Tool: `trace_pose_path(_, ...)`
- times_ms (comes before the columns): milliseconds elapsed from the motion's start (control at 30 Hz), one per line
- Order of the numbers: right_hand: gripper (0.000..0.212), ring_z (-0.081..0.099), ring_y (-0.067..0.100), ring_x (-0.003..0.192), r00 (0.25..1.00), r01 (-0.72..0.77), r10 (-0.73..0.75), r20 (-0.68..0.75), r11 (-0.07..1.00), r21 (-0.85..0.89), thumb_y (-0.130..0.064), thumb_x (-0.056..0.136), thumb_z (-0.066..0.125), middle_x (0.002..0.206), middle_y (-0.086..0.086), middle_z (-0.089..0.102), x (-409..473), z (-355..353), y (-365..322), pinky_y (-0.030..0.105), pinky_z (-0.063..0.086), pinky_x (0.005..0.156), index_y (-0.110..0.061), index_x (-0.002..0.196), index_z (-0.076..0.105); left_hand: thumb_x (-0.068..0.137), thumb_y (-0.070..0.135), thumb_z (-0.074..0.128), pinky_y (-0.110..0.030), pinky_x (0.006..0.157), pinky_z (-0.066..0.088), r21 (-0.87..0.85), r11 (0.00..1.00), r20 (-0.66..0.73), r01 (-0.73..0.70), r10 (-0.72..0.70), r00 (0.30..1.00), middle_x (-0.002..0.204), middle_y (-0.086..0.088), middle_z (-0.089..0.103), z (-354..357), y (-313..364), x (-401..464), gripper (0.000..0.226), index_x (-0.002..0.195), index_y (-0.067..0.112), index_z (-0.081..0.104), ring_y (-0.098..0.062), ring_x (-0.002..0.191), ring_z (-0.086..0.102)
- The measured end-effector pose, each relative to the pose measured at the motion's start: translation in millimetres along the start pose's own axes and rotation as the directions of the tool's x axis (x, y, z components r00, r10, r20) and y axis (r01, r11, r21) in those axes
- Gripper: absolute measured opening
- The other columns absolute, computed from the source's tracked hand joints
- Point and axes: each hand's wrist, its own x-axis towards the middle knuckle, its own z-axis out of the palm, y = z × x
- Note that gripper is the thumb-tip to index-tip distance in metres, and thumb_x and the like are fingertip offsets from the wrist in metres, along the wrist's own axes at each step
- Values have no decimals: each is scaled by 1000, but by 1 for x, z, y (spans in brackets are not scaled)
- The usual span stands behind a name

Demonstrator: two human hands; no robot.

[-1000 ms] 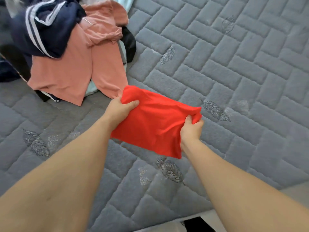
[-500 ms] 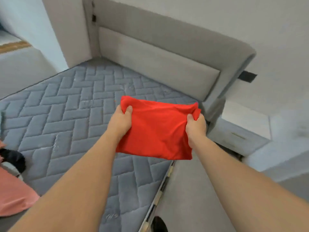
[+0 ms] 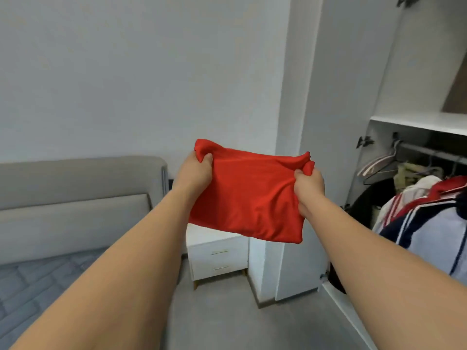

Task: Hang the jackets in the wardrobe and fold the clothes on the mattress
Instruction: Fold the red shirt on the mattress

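Observation:
A folded red garment (image 3: 249, 195) hangs in the air at arm's length. My left hand (image 3: 193, 171) grips its upper left corner and my right hand (image 3: 308, 186) grips its upper right corner. The open wardrobe (image 3: 419, 122) stands at the right, with a rail of empty hangers (image 3: 379, 162) and several hung jackets, among them a white, navy and red one (image 3: 434, 221). The grey quilted mattress (image 3: 27, 294) shows at the lower left, with no clothes in view on it.
A grey padded headboard (image 3: 75, 198) backs the bed. A white nightstand (image 3: 217, 256) with two drawers stands between the bed and the open wardrobe door (image 3: 353, 97). Grey floor (image 3: 227, 319) lies below my arms.
The view swung right and up, from the mattress and its clothes pile past the headboard to the wardrobe. Both hands kept hold of the red garment and carried it off the bed.

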Motion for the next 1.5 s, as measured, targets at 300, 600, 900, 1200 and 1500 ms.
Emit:
trace_pose_path(300, 24, 62, 32, 103, 910, 108, -103, -402, 994, -12, -24, 96, 54, 115, 14, 65, 151, -145, -58, 43, 49, 97, -10, 114, 60, 98, 45, 40, -37, 89, 41, -84, 966, 164, -246, 257, 952, 119, -4, 63, 183, 166, 78, 39, 123, 20, 56, -29, 111, 58)
trace_pose_path(600, 30, 51, 24, 85, 704, 140, -161, -692, 986, -86, -34, 103, 42, 91, 0, 51, 300, -206, -53, 33, 37, 77, -8, 114, 51, 101, 41, 43, -32, 84, 37, -235, 896, 293, -377, 435, 851, 125, -13, 63, 369, 236, 186, 40, 125, 13, 57, -34, 116, 57)
trace_pose_path(900, 30, 54, 25, 91, 548, 190, -269, -792, 962, -195, -29, 102, 45, 105, 7, 58, 432, -278, -119, 36, 44, 83, -6, 118, 54, 101, 39, 44, -36, 92, 40, -425, 834, 399, -353, 522, 754, 129, -14, 61, 534, 353, 276, 41, 127, 11, 56, -34, 120, 56)
trace_pose_path(1200, 29, 60, 30, 102, 467, 196, -356, -809, 934, -298, -27, 100, 47, 112, 10, 63, 561, -391, -164, 35, 45, 86, -6, 117, 57, 102, 38, 45, -39, 98, 42, -463, 798, 410, -386, 579, 704, 130, -19, 60, 678, 476, 308, 42, 126, 6, 58, -37, 121, 54)
trace_pose_path(1500, 32, 55, 27, 123, 415, 167, -339, -844, 940, -296, -22, 102, 44, 138, 6, 56, 688, -430, -162, 33, 42, 99, -6, 128, 51, 102, 40, 41, -42, 104, 42, -355, 840, 455, -410, 538, 709, 136, -18, 56, 786, 541, 365, 50, 135, 5, 52, -37, 125, 52)
